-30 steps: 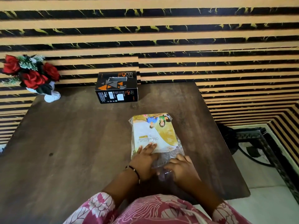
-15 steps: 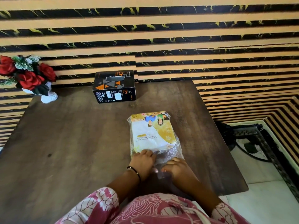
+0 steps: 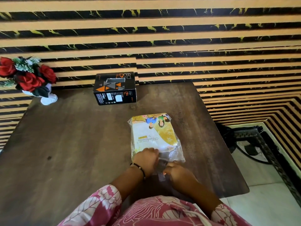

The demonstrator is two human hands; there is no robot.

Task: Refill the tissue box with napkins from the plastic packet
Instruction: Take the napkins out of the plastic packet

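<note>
A: Step in hand: opening the packet [image 3: 154,132], which lies flat mid-surface, well apart from the tissue box [image 3: 115,88] by the wall.

B: Left hand [image 3: 146,159] and right hand [image 3: 176,172] both pinch the clear loose end, it seems. Pull apart evenly, keeping the napkins flat.

A: Versus earlier: fingers were flatter on the packet; now curled, drawn nearer.

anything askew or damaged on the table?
Nothing damaged or spilled. The clear plastic napkin packet lies flat and slightly skewed to the dark wooden table edge, loose near end crumpled where left hand and right hand pinch it. The black cardboard tissue box stands upright.
</note>
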